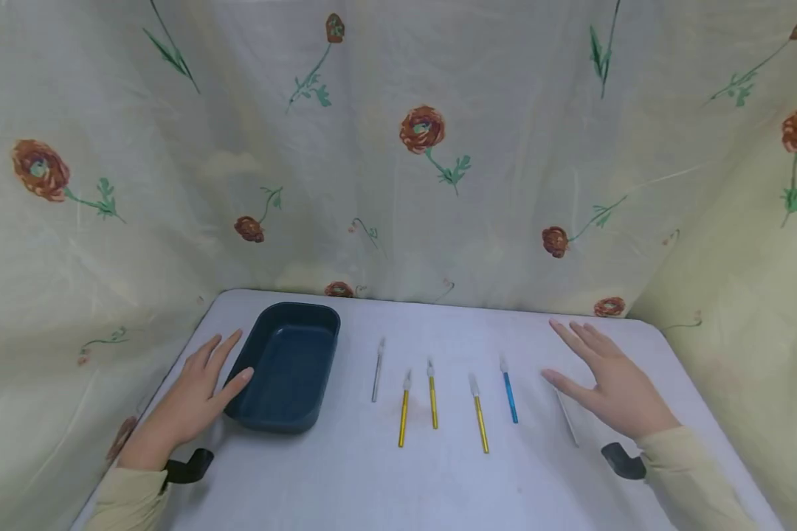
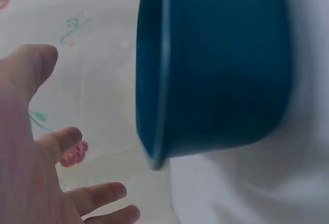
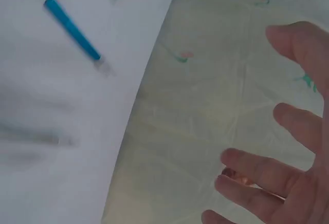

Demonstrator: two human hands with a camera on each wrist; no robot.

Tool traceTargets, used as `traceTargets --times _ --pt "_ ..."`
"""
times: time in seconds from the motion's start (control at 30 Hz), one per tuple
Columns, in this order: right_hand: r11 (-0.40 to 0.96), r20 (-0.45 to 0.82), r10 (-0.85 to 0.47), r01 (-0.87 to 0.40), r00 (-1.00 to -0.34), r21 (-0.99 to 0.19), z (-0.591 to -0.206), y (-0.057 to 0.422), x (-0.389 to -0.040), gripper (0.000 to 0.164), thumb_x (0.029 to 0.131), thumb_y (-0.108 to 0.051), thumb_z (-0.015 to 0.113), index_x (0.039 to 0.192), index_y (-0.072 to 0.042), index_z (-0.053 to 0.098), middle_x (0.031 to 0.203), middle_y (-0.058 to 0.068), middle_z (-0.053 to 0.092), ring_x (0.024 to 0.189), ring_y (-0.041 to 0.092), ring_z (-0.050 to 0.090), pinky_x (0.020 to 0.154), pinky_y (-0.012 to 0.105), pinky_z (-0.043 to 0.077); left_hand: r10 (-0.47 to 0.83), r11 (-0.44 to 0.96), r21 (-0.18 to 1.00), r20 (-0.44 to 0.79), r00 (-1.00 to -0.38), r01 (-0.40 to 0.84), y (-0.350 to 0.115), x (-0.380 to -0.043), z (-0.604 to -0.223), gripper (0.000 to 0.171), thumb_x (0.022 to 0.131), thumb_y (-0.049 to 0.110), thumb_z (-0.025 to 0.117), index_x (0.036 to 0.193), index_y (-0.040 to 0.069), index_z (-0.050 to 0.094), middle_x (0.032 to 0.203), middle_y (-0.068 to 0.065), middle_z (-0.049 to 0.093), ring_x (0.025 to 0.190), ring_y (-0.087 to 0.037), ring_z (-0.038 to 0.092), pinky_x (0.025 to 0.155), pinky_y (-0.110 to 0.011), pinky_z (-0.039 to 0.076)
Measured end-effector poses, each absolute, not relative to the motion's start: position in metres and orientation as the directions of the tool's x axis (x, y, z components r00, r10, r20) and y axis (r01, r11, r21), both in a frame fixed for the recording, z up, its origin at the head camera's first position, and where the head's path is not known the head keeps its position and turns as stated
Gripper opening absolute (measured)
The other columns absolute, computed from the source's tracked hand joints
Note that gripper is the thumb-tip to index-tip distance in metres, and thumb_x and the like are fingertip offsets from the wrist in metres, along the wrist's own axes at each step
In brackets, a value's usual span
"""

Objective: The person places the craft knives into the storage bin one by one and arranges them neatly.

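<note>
Left hand [image 1: 189,398] and right hand [image 1: 618,387] hang with fingers spread, holding nothing, thumbs turned inward. Deep, dark blue and round-cornered, the tray [image 1: 284,376] stands just beside the left hand, on its thumb side. Right of the tray lie slim, pen-like tools, tips away from the person: nearest it a silver tool [image 1: 378,372], then three yellow tools [image 1: 433,398], a blue tool [image 1: 510,396] and, farthest, a pale tool [image 1: 567,419] partly hidden by the right hand.
</note>
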State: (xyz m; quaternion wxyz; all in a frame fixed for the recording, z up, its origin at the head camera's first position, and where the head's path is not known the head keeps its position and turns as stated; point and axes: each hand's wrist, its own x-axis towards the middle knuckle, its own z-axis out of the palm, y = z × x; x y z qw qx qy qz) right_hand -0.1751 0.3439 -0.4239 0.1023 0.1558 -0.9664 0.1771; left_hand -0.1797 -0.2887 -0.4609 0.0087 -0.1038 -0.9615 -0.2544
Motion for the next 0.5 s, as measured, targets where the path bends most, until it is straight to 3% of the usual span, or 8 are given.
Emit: traceTargets --times 0.13,0.23,0.5 --pt "0.861 0.347 -0.287 -0.399 -0.893 -0.315 -0.425 0.321 -0.175 0.073 0.099 -0.042 0.082 0.162 -0.016 0.055 0.149 0.024 0.063 0.138 0.048 0.057 0.105 0.072 0.049 0.181 0.835 0.513 0.087 -0.980 0.200 -0.293 -0.177 -0.474 0.078 0.116 0.049 0.053 0.175 0.011 0.021 0.170 -0.038 0.022 0.151 -0.065 0.028 0.111 -0.086 0.032" --pt "0.836 0.396 -0.302 -0.441 -0.867 -0.328 -0.428 0.303 -0.176 0.066 0.096 -0.033 0.088 0.154 -0.011 0.063 0.140 0.019 0.071 0.126 0.044 0.067 0.101 0.066 0.055 0.165 0.824 0.525 0.140 -0.976 0.214 -0.295 -0.174 -0.485 0.070 0.116 0.042 0.054 0.172 0.007 0.029 0.167 -0.037 0.031 0.149 -0.062 0.036 0.112 -0.083 0.035" --pt "0.737 0.405 -0.317 -0.492 -0.857 -0.464 -0.437 0.258 -0.182 0.054 0.095 -0.020 0.089 0.144 -0.008 0.069 0.115 0.006 0.077 0.096 0.025 0.074 0.078 0.047 0.065 0.129 0.759 0.610 0.203 -0.971 0.228 -0.293 -0.168 -0.502 0.058 0.117 0.029 0.056 0.165 0.001 0.041 0.162 -0.034 0.042 0.138 -0.060 0.052 0.108 -0.072 0.048"
